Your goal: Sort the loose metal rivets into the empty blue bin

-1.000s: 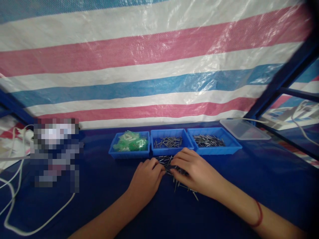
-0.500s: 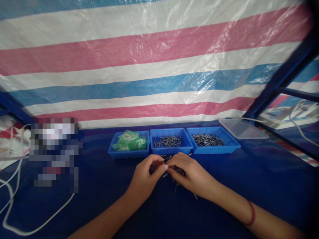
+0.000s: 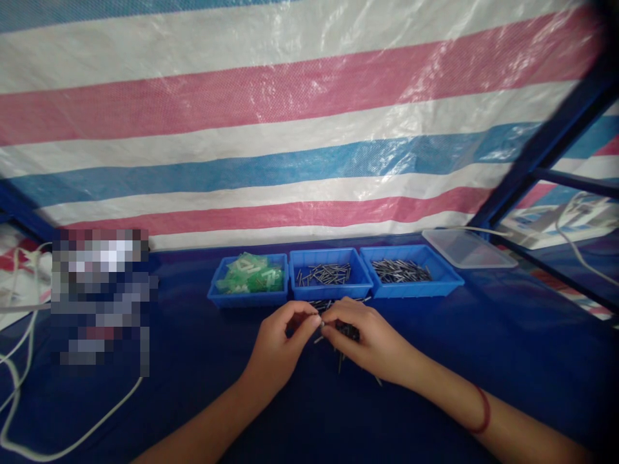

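Note:
My left hand [image 3: 286,341] is closed in a pinch, thumb against fingertips. Facing it, my right hand [image 3: 367,338] pinches as well, and the fingertips of both hands almost meet. A tiny pale bit shows between them, too small to name. Beneath and around my right hand lies a loose pile of thin metal pins [image 3: 340,361], like nails or screws, partly covered by the hand. Just beyond my hands stands the middle blue tray [image 3: 333,293] with similar metal pins [image 3: 331,273] inside.
A left blue tray [image 3: 246,299] holds green plastic packets [image 3: 249,274]. The right blue tray [image 3: 416,290] contains many metal pins [image 3: 400,270]. A clear plastic lid [image 3: 468,249] lies at the back right. White cables [image 3: 97,428] and a blurred-out patch are on the left. Striped sheeting [image 3: 290,148] hangs behind.
Both hands stay nearly in place. The fingertips have shifted slightly, and a small pale bit between them shows more clearly. The whole view has moved a little.

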### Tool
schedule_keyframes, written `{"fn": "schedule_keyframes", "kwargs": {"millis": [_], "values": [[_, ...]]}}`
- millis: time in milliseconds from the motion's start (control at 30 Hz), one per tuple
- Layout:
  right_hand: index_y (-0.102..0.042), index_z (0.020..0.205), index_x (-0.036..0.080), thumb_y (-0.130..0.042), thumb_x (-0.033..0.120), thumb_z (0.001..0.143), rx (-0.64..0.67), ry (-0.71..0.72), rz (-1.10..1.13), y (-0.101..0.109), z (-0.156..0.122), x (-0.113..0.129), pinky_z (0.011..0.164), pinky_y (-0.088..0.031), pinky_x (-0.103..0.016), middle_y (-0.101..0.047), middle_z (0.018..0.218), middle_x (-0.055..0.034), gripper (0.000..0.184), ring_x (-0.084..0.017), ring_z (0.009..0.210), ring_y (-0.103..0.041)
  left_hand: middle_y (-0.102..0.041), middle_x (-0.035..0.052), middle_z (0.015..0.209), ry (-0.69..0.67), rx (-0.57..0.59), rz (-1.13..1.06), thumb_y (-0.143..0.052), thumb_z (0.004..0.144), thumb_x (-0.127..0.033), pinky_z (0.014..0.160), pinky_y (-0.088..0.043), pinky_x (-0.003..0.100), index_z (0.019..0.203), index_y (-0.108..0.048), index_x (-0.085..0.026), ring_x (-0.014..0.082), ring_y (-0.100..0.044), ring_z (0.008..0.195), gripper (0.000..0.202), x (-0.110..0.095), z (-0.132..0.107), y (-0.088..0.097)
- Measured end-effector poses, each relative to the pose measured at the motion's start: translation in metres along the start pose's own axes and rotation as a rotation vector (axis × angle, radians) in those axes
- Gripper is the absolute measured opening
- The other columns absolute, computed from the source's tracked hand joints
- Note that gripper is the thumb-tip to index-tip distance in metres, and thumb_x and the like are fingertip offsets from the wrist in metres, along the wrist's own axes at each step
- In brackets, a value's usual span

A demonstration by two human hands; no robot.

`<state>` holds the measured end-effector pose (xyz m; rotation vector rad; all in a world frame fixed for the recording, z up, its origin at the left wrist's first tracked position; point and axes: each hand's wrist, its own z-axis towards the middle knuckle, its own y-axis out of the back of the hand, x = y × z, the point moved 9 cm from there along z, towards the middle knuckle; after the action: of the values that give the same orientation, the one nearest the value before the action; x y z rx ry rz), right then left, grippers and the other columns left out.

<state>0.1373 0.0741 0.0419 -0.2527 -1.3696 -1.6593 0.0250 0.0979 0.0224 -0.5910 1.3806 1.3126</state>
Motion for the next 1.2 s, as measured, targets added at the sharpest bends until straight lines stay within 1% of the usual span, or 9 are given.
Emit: {"fn": "schedule_keyframes", "kwargs": {"millis": [267, 533, 733, 800, 900, 1000, 1033, 1100, 1200], "values": [[-0.059, 0.08, 0.02, -0.057, 0.016, 0.083, -0.085, 0.0, -0.002, 0.009, -0.002, -0.004, 0.069, -0.042, -0.03, -0.064, 0.076, -0.0013, 0.006, -0.016, 0.072, -0.055, -0.067, 0.0012, 0.084, -0.026, -0.013, 0.086, -0.056, 0.086, -0.027, 0.07, -0.047, 0.025, 0.09, -0.063, -0.018, 0.0154, -0.061, 0.076, 0.012, -0.003, 0.0, 0.004], [-0.057, 0.078, 0.019, -0.056, 0.02, 0.084, -0.168, -0.024, 0.115, 0.025, -0.002, -0.005, 0.058, -0.042, -0.025, -0.056, 0.07, 0.0002, 0.006, -0.012, 0.062, -0.051, -0.066, 0.0014, 0.084, -0.108, -0.008, 0.213, -0.054, 0.087, -0.024, 0.07, -0.045, 0.024, 0.089, -0.062, -0.018, 0.0148, -0.059, 0.076, 0.01, -0.012, 0.001, 0.006], [-0.057, 0.077, 0.019, -0.054, 0.026, 0.086, -0.192, -0.015, 0.117, 0.028, -0.003, -0.002, 0.057, -0.041, -0.026, -0.053, 0.068, 0.0008, 0.012, -0.012, 0.061, -0.05, -0.064, 0.0019, 0.088, -0.16, 0.078, 0.312, -0.052, 0.09, -0.027, 0.073, -0.045, 0.025, 0.094, -0.059, -0.019, 0.0152, -0.059, 0.078, 0.011, -0.012, -0.001, -0.004], [-0.057, 0.076, 0.019, -0.052, 0.025, 0.086, -0.246, -0.034, 0.088, 0.04, -0.004, -0.007, 0.057, -0.041, -0.026, -0.053, 0.066, 0.0011, 0.013, -0.013, 0.06, -0.05, -0.063, 0.0035, 0.096, -0.193, 0.12, 0.401, -0.056, 0.088, -0.03, 0.078, -0.045, 0.028, 0.1, -0.058, -0.019, 0.0174, -0.059, 0.086, 0.016, -0.014, -0.003, -0.009], [-0.058, 0.073, 0.019, -0.053, 0.024, 0.085, -0.407, -0.118, 0.017, 0.075, -0.007, -0.026, 0.06, -0.041, -0.027, -0.057, 0.068, 0.0, 0.014, -0.014, 0.063, -0.051, -0.061, 0.0049, 0.105, -0.247, 0.21, 0.582, -0.063, 0.083, -0.036, 0.083, -0.043, 0.034, 0.103, -0.06, -0.021, 0.022, -0.057, 0.096, 0.025, -0.014, -0.007, -0.019], [-0.059, 0.073, 0.02, -0.053, 0.026, 0.083, -0.599, -0.253, -0.073, 0.118, -0.016, -0.056, 0.057, -0.04, -0.027, -0.058, 0.066, 0.0002, 0.013, -0.015, 0.06, -0.051, -0.061, 0.0042, 0.104, -0.248, 0.271, 0.721, -0.061, 0.085, -0.034, 0.079, -0.043, 0.035, 0.099, -0.062, -0.022, 0.0226, -0.058, 0.093, 0.018, -0.009, -0.01, -0.026], [-0.059, 0.072, 0.02, -0.053, 0.027, 0.082, -0.626, -0.297, -0.115, 0.129, -0.019, -0.066, 0.055, -0.039, -0.026, -0.058, 0.064, 0.0003, 0.014, -0.014, 0.058, -0.051, -0.061, 0.004, 0.103, -0.242, 0.283, 0.743, -0.059, 0.087, -0.032, 0.078, -0.043, 0.035, 0.097, -0.063, -0.022, 0.0221, -0.058, 0.092, 0.015, -0.008, -0.011, -0.028], [-0.061, 0.071, 0.02, -0.053, 0.028, 0.081, -0.601, -0.372, -0.236, 0.139, -0.02, -0.082, 0.054, -0.038, -0.027, -0.058, 0.062, 0.0001, 0.016, -0.015, 0.056, -0.051, -0.061, 0.0035, 0.103, -0.236, 0.298, 0.766, -0.055, 0.089, -0.028, 0.077, -0.043, 0.034, 0.096, -0.062, -0.022, 0.021, -0.058, 0.09, 0.012, -0.007, -0.012, -0.03], [-0.065, 0.075, 0.019, -0.055, 0.03, 0.079, -0.516, -0.422, -0.47, 0.14, -0.017, -0.091, 0.057, -0.038, -0.03, -0.061, 0.065, -0.0021, 0.015, -0.018, 0.06, -0.055, -0.061, 0.0035, 0.101, -0.226, 0.306, 0.783, -0.051, 0.091, -0.024, 0.076, -0.043, 0.034, 0.094, -0.062, -0.021, 0.021, -0.058, 0.09, 0.011, -0.008, -0.012, -0.032]]}}
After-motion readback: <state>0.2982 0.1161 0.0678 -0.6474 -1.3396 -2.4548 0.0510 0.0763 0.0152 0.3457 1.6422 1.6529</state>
